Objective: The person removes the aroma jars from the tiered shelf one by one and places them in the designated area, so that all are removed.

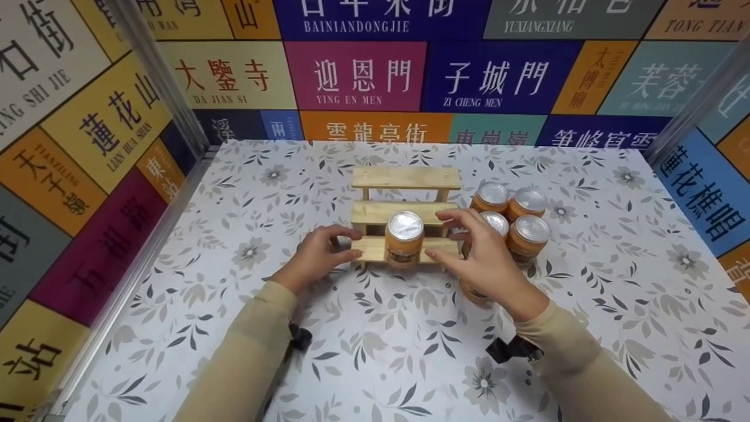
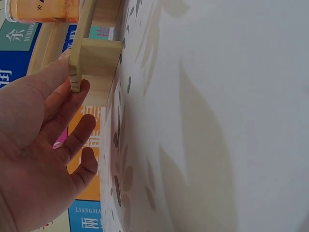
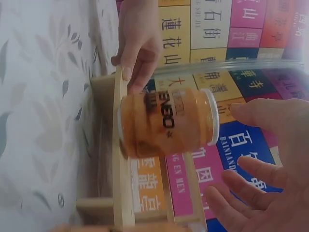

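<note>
A small stepped wooden rack [image 1: 404, 177] stands mid-table, with three tiers. On its lowest tier sits an upright orange can [image 1: 404, 243] with a silver top; black lettering shows on the same can [image 3: 166, 123] in the right wrist view. My left hand [image 1: 319, 255] pinches the left end of that tier, thumb and fingers on the board's edge [image 2: 76, 63]. Beside the can, my right hand [image 1: 483, 258] has its fingers spread and relaxed. The right wrist view shows a gap between the can and this hand [image 3: 270, 169].
Several more orange cans [image 1: 530, 234] are grouped right of the rack, some partly hidden by the right hand. The table has a leaf-patterned cover [image 1: 375, 363]. Panels with coloured lettering [image 1: 357, 76] enclose the back and sides.
</note>
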The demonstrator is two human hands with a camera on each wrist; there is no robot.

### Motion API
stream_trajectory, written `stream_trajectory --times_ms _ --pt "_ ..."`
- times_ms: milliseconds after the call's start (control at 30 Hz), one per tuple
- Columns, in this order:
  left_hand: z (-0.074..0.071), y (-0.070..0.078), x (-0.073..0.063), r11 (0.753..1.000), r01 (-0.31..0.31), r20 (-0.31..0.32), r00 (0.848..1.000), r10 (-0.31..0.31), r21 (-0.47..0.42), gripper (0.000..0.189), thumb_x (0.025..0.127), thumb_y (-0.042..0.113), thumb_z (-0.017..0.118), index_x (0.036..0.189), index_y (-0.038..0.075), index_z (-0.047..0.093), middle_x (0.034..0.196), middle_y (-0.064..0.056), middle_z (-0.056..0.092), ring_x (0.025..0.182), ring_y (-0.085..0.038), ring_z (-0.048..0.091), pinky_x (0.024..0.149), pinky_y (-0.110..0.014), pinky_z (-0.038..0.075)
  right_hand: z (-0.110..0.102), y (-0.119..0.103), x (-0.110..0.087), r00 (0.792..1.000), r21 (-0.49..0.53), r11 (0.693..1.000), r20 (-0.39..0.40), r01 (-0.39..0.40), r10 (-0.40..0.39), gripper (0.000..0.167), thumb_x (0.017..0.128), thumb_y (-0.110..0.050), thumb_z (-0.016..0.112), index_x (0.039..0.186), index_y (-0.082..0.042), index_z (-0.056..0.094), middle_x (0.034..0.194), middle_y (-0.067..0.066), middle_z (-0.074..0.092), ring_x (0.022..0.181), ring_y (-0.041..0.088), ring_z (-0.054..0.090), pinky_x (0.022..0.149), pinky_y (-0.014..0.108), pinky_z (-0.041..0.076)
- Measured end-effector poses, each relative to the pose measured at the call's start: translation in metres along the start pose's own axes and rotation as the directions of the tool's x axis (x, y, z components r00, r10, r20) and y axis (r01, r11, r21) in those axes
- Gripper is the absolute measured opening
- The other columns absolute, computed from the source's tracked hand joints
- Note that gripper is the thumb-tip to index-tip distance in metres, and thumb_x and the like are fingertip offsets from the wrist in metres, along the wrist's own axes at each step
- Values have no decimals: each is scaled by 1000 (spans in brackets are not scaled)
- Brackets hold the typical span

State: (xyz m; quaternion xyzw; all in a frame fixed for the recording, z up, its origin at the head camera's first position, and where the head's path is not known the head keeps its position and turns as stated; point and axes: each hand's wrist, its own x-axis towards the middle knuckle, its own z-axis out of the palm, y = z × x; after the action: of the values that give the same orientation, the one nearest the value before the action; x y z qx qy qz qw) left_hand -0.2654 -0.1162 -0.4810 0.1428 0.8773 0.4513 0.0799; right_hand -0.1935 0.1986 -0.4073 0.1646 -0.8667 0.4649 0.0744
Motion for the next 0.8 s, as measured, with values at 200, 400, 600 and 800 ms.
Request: stream_trajectory --times_ms 200,400,600,800 --pt "0 1 0 1000 5 -9 1000 -5 13 31 90 24 82 120 19 75 121 2 73 102 -22 61 87 -35 47 15 -4 14 999 23 999 20 -41 40 62 82 -25 90 135 -10 61 129 9 63 117 28 63 102 41 54" --pt "0 3 1 1000 22 -5 1000 -22 14 32 89 22 83 120 20 74 122 2 72 106 -23 61 91 -37 48 27 -11 20 992 43 991 34 -124 122 66 80 -31 91 136 -17 59 126 2 62 115 22 63 101 40 53" --pt "-1 3 3 999 31 -4 1000 -31 13 32 89 21 82 120 21 74 121 2 72 106 -23 60 91 -37 48 36 -9 26 991 74 988 34 -132 130 69 80 -27 91 138 -12 58 127 7 62 111 24 64 98 43 55" --pt "-1 2 1 999 38 -1 999 -38 7 32 89 23 83 120 22 74 120 3 71 104 -22 60 90 -36 48 42 -3 29 993 52 992 6 -114 114 64 80 -29 91 134 -12 61 120 8 67 105 24 67 93 43 58"
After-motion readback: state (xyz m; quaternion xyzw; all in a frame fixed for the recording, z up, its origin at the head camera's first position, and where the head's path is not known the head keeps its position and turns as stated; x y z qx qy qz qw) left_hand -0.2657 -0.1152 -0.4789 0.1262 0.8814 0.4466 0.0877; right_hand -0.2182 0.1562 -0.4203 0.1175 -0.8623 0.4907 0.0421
